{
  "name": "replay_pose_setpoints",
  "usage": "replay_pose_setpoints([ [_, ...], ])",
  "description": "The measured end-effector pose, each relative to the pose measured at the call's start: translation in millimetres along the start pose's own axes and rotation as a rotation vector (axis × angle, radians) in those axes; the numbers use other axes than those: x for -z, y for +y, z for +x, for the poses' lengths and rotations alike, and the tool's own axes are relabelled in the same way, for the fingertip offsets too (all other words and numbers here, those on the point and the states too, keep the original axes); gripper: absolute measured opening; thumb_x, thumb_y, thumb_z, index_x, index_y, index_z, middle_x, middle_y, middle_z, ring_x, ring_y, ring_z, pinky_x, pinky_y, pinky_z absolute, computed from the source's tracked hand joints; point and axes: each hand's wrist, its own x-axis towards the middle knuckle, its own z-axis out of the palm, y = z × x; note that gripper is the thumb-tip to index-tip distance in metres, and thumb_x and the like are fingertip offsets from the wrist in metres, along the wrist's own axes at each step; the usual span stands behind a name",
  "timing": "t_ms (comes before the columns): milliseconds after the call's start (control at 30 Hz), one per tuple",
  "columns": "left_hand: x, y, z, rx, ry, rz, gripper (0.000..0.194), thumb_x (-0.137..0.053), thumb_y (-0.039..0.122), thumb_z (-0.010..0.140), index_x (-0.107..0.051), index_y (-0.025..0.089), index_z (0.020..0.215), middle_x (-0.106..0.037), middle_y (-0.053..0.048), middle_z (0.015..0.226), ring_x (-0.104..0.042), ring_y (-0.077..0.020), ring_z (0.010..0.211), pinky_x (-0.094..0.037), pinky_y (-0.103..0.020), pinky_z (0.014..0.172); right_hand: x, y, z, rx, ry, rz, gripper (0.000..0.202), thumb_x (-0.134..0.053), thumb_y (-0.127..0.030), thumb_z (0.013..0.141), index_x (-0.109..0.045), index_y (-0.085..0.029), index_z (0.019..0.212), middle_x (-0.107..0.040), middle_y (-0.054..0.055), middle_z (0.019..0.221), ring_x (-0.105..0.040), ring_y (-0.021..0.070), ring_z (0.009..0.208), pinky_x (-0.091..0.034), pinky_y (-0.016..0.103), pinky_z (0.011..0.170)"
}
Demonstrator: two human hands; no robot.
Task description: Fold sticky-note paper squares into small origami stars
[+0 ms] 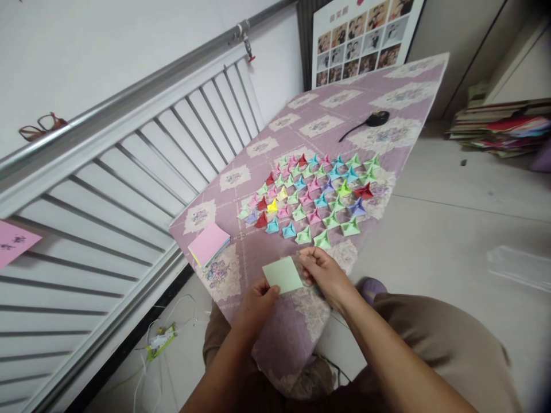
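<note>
A pale green square of paper [284,275] is pinched at its lower left edge by my left hand [260,298], the thumb lying on top. My right hand [323,274] is closed in a pinch just beside the paper's right edge; whether its fingertips touch the paper or hold anything is hard to make out. Beyond both hands, several small folded paper shapes [314,215] stand in rows on the cloth, in green, blue, pink, red, yellow and purple. To the left lies a stack of square paper [209,244] with a pink sheet on top.
The purple floral tablecloth [262,172] covers a narrow table. A black object with a strap [377,119] lies at its far right. A white radiator [142,166] runs along the left, with glasses [44,126] above it. Cables [159,341] lie on the floor.
</note>
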Motion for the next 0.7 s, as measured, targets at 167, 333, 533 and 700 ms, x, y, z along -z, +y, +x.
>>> replay_pose_setpoints([
  [167, -3.5, 0.7, 5.3, 0.001, 0.057, -0.102, 0.023, -0.063, 0.039, 0.074, -0.059, 0.016, 0.073, -0.044, 0.006, 0.055, -0.033, -0.0085, 0.051, -0.025, -0.023, 0.052, -14.7, 6.9, -9.3, -0.129, -0.193, -0.041, 0.044, -0.07, -0.05, 0.067, -0.054, -0.022, 0.096, -0.055, -0.004, 0.07, -0.049, 0.0096, 0.057, -0.037, 0.021, 0.049],
  [333, -11.3, 10.5, 4.4, -0.023, 0.042, -0.152, 0.024, -0.063, 0.039, 0.074, -0.062, 0.016, 0.078, -0.045, 0.006, 0.057, -0.032, -0.008, 0.051, -0.025, -0.022, 0.052, -27.3, 19.6, -11.9, -0.111, -0.205, 0.031, 0.035, -0.068, -0.045, 0.068, -0.059, -0.018, 0.088, -0.055, -0.004, 0.067, -0.046, 0.0094, 0.057, -0.037, 0.022, 0.052],
  [533, -11.9, 9.2, 3.3, 0.001, -0.001, -0.098, 0.02, -0.065, 0.036, 0.071, -0.063, 0.016, 0.075, -0.046, 0.005, 0.057, -0.035, -0.0091, 0.054, -0.027, -0.023, 0.055, -21.2, 18.9, -7.7, -0.076, -0.178, -0.061, 0.029, -0.068, -0.044, 0.066, -0.06, -0.019, 0.078, -0.052, -0.005, 0.059, -0.044, 0.0099, 0.052, -0.035, 0.024, 0.052],
  [700, -10.2, 0.4, 6.0, 0.019, 0.007, -0.058, 0.02, -0.063, 0.036, 0.072, -0.061, 0.016, 0.072, -0.047, 0.004, 0.058, -0.036, -0.0096, 0.054, -0.028, -0.023, 0.054, -10.1, 15.8, -3.5, -0.032, -0.183, -0.124, 0.031, -0.067, -0.048, 0.068, -0.059, -0.019, 0.071, -0.052, -0.005, 0.055, -0.046, 0.0099, 0.051, -0.035, 0.024, 0.053],
])
